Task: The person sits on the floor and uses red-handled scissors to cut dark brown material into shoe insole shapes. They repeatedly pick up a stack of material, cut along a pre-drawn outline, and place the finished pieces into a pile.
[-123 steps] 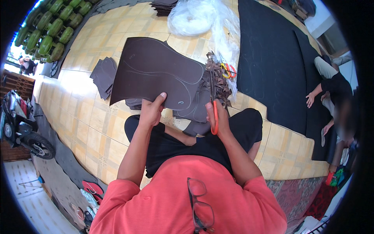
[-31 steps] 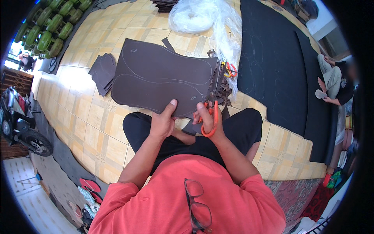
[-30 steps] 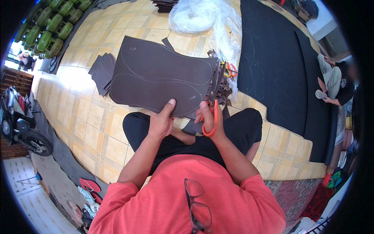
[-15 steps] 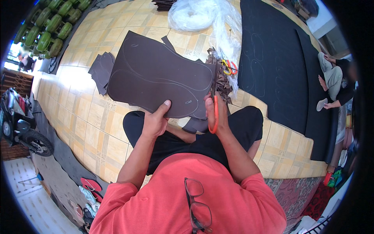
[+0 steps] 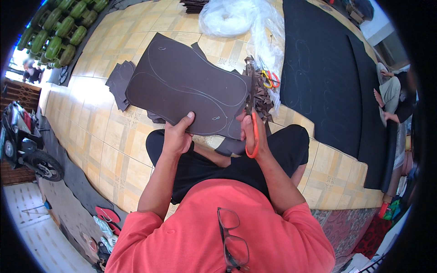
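A large dark brown sheet [image 5: 182,86] with pale sole outlines drawn on it is held up over my lap. My left hand [image 5: 178,136] grips its near edge, thumb on top. My right hand [image 5: 248,132] holds red-handled scissors [image 5: 253,136] whose blades bite into the sheet's right edge. I sit cross-legged in black trousers on a yellow tiled floor [image 5: 104,132]. A heap of dark offcuts [image 5: 260,93] lies just beyond my right hand.
Cut dark pieces [image 5: 119,82] are stacked on the floor to the left. A second pair of scissors [image 5: 269,78] lies by a clear plastic bag [image 5: 236,18]. Big black sheets [image 5: 318,77] cover the floor on the right, where another person [image 5: 393,98] sits. Green cylinders [image 5: 59,32] stand far left.
The sheet has been turned and lifted in my left hand. My right hand with the scissors has stayed at the sheet's right edge, working along it.
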`<control>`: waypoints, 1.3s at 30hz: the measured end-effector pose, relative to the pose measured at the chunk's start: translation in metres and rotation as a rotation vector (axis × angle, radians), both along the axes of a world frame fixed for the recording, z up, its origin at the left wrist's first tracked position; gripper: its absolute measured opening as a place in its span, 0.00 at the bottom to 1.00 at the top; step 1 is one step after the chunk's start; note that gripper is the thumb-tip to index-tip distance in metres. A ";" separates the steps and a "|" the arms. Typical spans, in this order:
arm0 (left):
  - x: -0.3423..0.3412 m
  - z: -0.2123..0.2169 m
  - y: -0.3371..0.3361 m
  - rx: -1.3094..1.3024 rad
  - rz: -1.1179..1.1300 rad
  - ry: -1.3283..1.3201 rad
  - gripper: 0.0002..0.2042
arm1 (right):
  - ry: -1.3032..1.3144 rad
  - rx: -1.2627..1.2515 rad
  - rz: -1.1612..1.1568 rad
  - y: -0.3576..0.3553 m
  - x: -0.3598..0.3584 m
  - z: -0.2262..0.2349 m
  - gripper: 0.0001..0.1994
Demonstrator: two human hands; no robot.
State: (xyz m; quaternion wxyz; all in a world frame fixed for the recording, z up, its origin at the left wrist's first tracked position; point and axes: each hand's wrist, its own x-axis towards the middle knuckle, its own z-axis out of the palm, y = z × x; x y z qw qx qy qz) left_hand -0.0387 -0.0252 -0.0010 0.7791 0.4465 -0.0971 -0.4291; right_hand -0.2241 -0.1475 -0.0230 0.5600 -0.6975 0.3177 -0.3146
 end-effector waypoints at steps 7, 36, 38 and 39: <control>0.010 0.000 0.003 0.026 -0.015 -0.039 0.20 | 0.114 -0.030 0.054 -0.005 -0.004 0.004 0.18; 0.063 0.007 0.020 0.432 -0.353 -0.230 0.29 | 0.138 0.104 0.093 -0.015 -0.028 -0.016 0.21; 0.056 0.011 0.022 0.502 -0.411 -0.239 0.30 | 0.167 0.071 0.053 -0.019 -0.021 -0.011 0.16; 0.052 0.016 0.022 0.513 -0.440 -0.234 0.30 | 0.159 0.017 0.047 -0.021 -0.020 -0.009 0.16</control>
